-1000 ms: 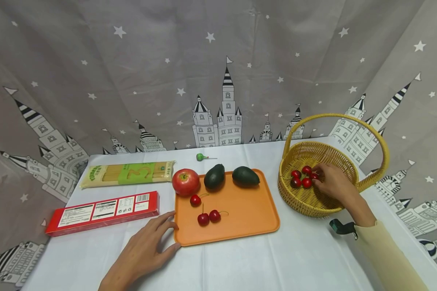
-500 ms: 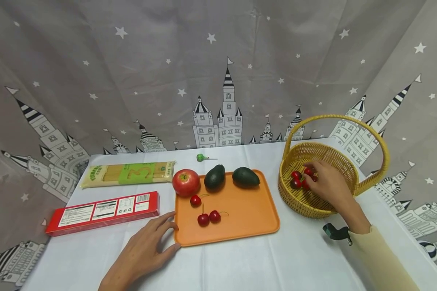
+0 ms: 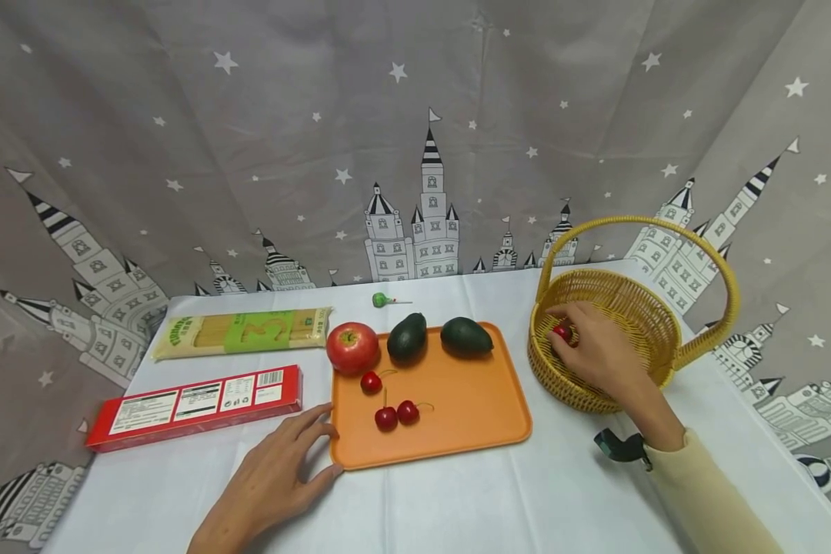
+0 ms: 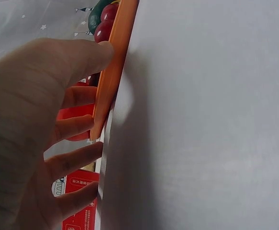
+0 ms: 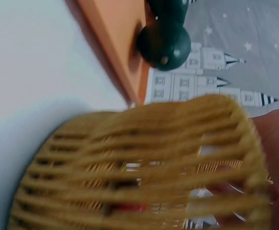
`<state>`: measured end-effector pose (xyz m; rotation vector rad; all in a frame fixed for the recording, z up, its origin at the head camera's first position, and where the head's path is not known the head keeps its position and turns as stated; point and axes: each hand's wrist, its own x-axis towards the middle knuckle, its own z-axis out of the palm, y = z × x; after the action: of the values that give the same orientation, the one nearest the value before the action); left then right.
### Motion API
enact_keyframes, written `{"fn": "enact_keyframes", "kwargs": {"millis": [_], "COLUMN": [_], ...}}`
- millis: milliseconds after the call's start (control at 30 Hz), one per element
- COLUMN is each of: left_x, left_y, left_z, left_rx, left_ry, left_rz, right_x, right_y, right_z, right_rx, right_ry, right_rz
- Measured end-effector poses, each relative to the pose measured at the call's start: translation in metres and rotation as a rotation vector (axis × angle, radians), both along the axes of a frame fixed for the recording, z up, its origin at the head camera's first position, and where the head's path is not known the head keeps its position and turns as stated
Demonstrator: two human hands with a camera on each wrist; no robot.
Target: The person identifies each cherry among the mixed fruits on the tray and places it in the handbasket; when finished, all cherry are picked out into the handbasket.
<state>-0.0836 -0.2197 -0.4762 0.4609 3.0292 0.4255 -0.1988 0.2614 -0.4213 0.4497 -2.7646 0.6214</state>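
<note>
Inside the yellow woven basket, my right hand curls its thumb and fingers round a red cherry near the left wall. The other cherries in the basket are hidden by that hand. My left hand rests at the lower left corner of the orange tray, fingers spread and thumb at the rim. On the tray lie loose cherries, two dark green avocados and, over its upper left corner, a red pomegranate-like fruit. Basket slats cover most of the right hand in the right wrist view.
Left of the tray are a flat red box and a pack of noodles. A green lollipop lies behind the tray. The basket's tall handle arches above it. A patterned grey curtain hangs behind the white-covered table.
My right hand has moved left across the basket, covering most of the cherries, and now closes round one at the left side. The left hand and tray have stayed put.
</note>
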Motion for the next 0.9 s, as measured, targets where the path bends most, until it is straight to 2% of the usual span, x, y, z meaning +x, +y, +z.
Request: {"fn": "enact_keyframes", "kwargs": {"millis": [167, 567, 900], "left_x": [0.000, -0.001, 0.000], "left_y": [0.000, 0.001, 0.000], "left_z": [-0.001, 0.001, 0.000], "left_rx": [0.003, -0.006, -0.020], "left_ry": [0.017, 0.025, 0.049], "left_rz": [-0.006, 0.000, -0.007], "right_x": [0.003, 0.011, 0.016], "right_y": [-0.014, -0.051, -0.082], "right_z": [0.002, 0.002, -0.007], "right_rx": [0.006, -0.011, 0.004], "right_ry": [0.019, -0.023, 0.043], "right_rz": [0.036, 0.108, 0.250]}}
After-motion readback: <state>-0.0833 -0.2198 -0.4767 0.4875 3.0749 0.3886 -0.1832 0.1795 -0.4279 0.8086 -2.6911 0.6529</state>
